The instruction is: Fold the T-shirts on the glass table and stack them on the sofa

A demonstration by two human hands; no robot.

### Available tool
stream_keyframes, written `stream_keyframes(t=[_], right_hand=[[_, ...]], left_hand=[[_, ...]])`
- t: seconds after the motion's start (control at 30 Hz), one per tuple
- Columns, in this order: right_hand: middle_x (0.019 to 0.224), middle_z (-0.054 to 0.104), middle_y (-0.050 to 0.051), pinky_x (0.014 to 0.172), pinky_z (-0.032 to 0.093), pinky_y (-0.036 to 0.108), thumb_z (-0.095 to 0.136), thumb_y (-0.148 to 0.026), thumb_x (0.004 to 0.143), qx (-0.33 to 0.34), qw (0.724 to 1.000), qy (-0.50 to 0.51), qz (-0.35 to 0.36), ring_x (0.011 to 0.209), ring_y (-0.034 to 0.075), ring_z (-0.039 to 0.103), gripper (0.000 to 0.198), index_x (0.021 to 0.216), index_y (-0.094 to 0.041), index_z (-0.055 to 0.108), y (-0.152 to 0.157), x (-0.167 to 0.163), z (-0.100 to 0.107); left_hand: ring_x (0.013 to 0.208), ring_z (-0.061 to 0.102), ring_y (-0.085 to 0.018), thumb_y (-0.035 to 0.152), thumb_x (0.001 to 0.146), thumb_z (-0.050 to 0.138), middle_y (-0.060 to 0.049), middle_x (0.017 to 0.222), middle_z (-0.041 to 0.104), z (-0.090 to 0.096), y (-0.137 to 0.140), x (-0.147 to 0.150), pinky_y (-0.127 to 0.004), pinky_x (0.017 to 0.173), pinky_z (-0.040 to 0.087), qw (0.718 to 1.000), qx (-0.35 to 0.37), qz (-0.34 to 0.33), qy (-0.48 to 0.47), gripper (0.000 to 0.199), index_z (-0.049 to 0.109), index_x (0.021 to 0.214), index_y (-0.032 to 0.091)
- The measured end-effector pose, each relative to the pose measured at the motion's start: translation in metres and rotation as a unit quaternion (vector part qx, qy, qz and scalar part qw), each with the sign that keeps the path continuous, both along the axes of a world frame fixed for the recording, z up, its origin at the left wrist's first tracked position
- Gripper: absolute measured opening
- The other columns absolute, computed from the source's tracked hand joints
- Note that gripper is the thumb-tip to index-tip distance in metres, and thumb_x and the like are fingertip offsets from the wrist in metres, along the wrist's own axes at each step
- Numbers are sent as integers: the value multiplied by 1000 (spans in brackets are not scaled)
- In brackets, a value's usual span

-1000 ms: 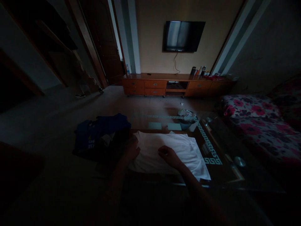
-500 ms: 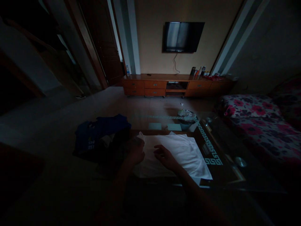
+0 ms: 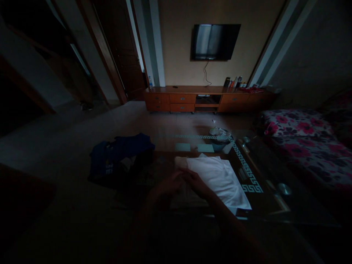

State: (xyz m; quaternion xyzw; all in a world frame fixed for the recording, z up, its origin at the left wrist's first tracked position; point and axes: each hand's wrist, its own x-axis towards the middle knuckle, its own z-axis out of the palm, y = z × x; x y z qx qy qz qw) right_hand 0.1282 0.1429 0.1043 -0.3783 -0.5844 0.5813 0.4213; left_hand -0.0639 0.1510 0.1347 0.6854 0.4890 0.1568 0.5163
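A white garment (image 3: 222,179), possibly a shirt, lies flat on the glass coffee table (image 3: 275,214), its left part doubled over toward the middle. My left hand (image 3: 172,183) is at the garment's left side, its fingers closed on the turned cloth; dim light and blur hide the exact grip. Right beside it, my right hand (image 3: 195,183) rests over the white cloth with fingers stretched toward the left hand, and the fingertips of both hands nearly meet. To the left sits a pile of dark blue clothes (image 3: 123,150).
A bin with a plastic liner (image 3: 220,137) stands beyond the table. Farther back are a wooden TV cabinet (image 3: 181,99) and a wall-mounted television (image 3: 216,42). A floral sofa (image 3: 299,128) is on the right. A person (image 3: 74,77) stands or walks at the far left.
My left hand has moved right, bringing the garment's left edge inward. The right hand stays near the same place, now close to the left. The person at far left has shifted slightly.
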Motion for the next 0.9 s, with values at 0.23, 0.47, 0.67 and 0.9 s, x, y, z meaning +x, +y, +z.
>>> stream_keyframes(t=[0.23,0.47,0.67,0.9], right_hand=[[157,47,7,124,24,53,66,-30,79,58,991,-117,0,146,27,41,74,151,-23,49,9,20,-2],[164,35,1,128,14,49,56,-17,73,73,990,-116,-21,153,23,28,86,157,-27,41,5,65,41],[162,38,0,128,16,49,55,-17,69,68,988,-121,-64,152,26,30,87,155,-28,45,1,118,61],[160,43,4,124,27,52,57,-20,66,40,983,-150,-100,150,29,34,86,152,-24,50,-5,173,48]], left_hand=[[115,67,-22,16,87,51,-8,121,73,18,2,-10,-31,103,50,984,117,92,101,35,68,118,17],[113,68,-20,17,92,49,-7,121,74,18,-2,-13,-26,99,50,985,123,65,105,35,69,119,19],[115,67,-22,17,93,49,-9,123,73,17,-2,-14,-28,100,48,985,113,59,116,32,70,117,18],[115,67,-21,20,92,52,-8,122,73,0,-3,-21,-28,100,48,983,113,24,139,28,70,113,20]])
